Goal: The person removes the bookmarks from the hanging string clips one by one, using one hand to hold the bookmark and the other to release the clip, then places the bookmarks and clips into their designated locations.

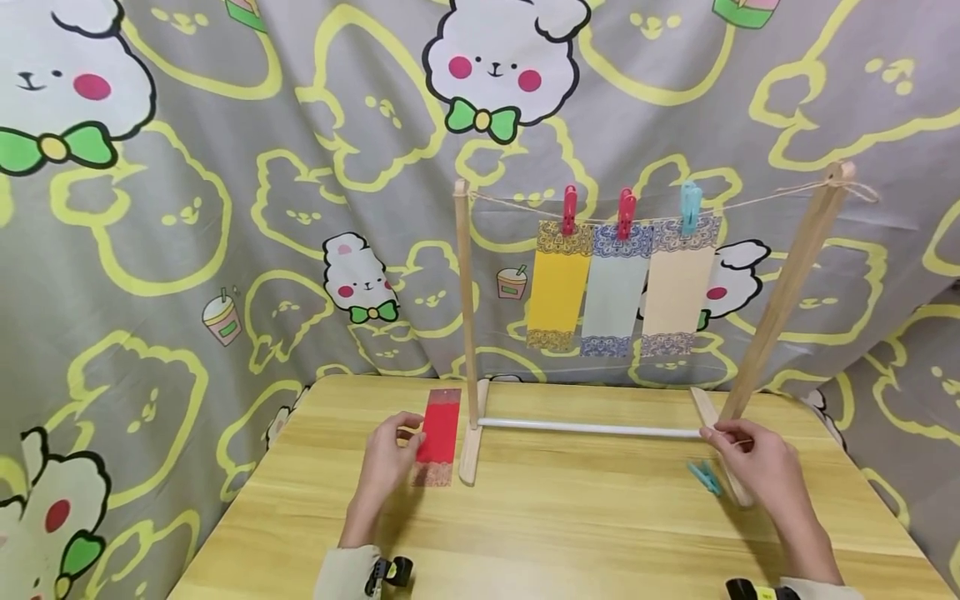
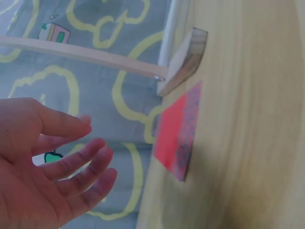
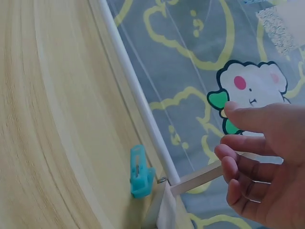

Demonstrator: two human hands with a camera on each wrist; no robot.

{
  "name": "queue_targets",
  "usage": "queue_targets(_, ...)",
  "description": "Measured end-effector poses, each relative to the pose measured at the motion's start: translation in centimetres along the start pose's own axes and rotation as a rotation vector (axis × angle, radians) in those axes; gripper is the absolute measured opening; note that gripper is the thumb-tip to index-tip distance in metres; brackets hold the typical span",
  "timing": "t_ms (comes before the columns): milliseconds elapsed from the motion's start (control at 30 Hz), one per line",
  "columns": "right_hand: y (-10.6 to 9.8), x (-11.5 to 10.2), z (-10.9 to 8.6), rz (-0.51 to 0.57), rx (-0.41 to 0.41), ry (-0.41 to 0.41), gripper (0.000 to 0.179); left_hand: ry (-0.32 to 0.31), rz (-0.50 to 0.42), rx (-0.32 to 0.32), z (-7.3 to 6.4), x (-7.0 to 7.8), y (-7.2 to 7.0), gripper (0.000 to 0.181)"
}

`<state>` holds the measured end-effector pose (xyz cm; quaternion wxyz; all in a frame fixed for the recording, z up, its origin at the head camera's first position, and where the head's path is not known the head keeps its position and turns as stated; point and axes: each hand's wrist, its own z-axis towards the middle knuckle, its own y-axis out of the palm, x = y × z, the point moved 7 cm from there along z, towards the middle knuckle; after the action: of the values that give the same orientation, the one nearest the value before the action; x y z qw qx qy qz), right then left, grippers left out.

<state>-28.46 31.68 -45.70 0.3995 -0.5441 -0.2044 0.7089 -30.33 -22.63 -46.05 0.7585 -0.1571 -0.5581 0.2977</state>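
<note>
Left hand (image 1: 390, 454) — fingers loosely bent, empty — near red card (image 1: 438, 433), flat on bench (image 1: 570, 508) left of the wooden rack (image 1: 467, 308). Right hand (image 1: 759, 462) likewise slack, empty, near teal clothespin (image 1: 705, 477) (on bench, beside rack's right foot (image 1: 706, 408)).

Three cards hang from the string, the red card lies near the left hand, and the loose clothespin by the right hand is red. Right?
No: the loose clothespin by the right hand is turquoise, as the right wrist view shows. The three cards on the string and the red card near the left hand are as stated.
</note>
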Motion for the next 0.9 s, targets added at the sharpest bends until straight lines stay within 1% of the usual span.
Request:
queue_targets(167, -0.4, -1.0, -0.3, 0.022, 0.037, -0.035, 0.039, 0.024, -0.03, 0.019, 0.0, 1.0, -0.5, 0.022)
queue_targets(233, -0.5, -1.5, -0.5, 0.037, 0.061, -0.055, 0.038, 0.044, -0.035, 0.03, 0.0, 1.5, -0.7, 0.022)
queue_targets(433, -1.6, -3.4, -0.9, 0.113, 0.138, -0.118, 0.03, 0.065, -0.065, 0.058, 0.0, 3.1, -1.3, 0.021)
queue_targets(633, -2.7, -4.5, -0.9, 0.144, 0.197, -0.163, 0.024, 0.09, -0.131, 0.069, 0.1, 4.6, -1.4, 0.023)
queue_targets(733, -3.2, -5.1, -0.9, 0.155, 0.213, -0.179, 0.024, 0.117, -0.157, 0.079, 0.1, 5.5, -1.6, 0.023)
queue_targets(900, -4.2, -6.2, -1.1, 0.18, 0.242, -0.213, 0.026, 0.186, -0.194, 0.103, -0.1, 6.6, -1.7, 0.023)
